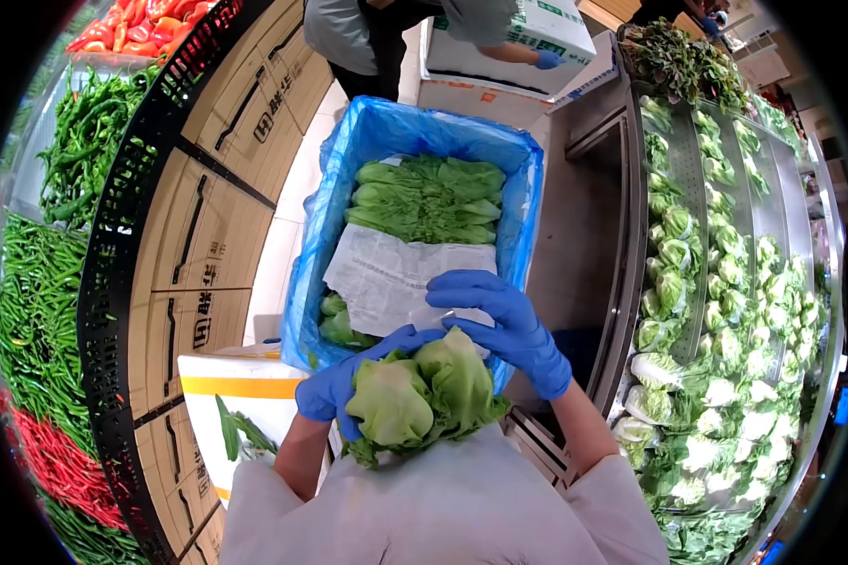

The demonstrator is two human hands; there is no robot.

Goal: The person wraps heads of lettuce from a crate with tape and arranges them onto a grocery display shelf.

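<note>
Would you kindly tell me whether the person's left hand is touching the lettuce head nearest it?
Touching: the head view shows the left hand curled against the outer side of the lettuce head, with no gap between them.

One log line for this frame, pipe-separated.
left hand: holding lettuces | right hand: open, near paper | blue-lined box: greens, paper inside

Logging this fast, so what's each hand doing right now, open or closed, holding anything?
Left hand: closed, holding the lettuce.
Right hand: open, fingers loosely bent; whether it touches the lettuce can't be told.
</note>
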